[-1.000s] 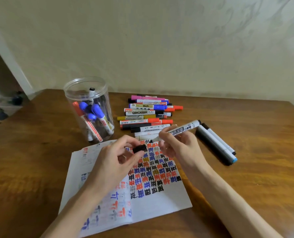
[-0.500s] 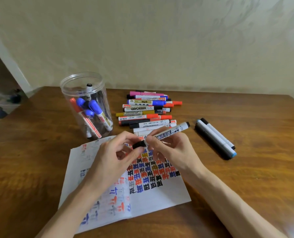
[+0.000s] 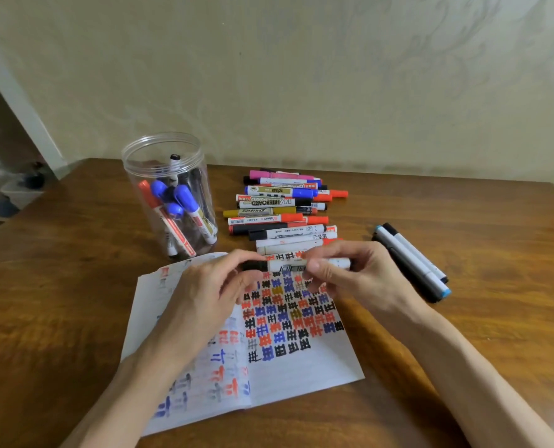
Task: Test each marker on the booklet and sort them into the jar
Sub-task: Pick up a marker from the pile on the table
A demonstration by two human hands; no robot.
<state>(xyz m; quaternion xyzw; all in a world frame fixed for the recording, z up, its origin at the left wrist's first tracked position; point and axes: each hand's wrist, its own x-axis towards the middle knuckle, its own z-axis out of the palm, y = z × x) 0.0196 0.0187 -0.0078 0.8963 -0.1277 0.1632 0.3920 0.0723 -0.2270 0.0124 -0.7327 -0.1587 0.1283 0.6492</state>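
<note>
STEP: marker [image 3: 287, 265] held level betw. both hands, just above booklet [image 3: 301, 367] | L hand [image 3: 204, 292] pinches black cap [image 3: 254, 266]; R hand [image 3: 350, 273] grips other end | cap butts body, seated or not: can't tell | NEXT (est.): if capped, carry to jar [image 3: 169, 195], fwd-left of L hand | untested pile [image 3: 278, 208] just beyond hands.

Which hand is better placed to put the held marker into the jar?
Probably the left hand. It grips the marker by its black cap end, and the jar stands on its side; the right hand would have to cross over.
</note>
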